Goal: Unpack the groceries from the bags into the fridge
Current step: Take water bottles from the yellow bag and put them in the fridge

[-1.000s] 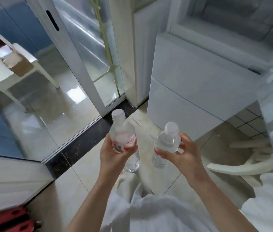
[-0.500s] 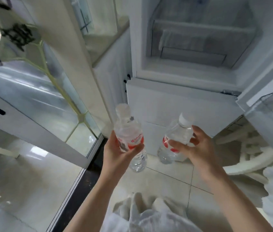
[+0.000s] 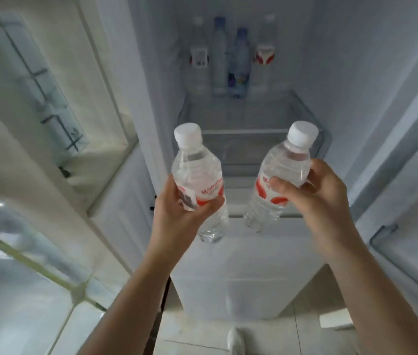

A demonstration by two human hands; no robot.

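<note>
My two arms are bare up to where the view ends, with no sleeve on them. My left hand point(image 3: 179, 211) and my right hand point(image 3: 315, 201) have short nails. Below I see my white shoe point(image 3: 236, 340).

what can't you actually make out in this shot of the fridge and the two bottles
- Head view: the four bottles at the back of the fridge shelf are blurred; their labels cannot be read.
- The left bottle's label is partly covered by the left hand.
- The right bottle's label is partly covered by the right hand's fingers.
- Grocery bags: out of frame.
</note>
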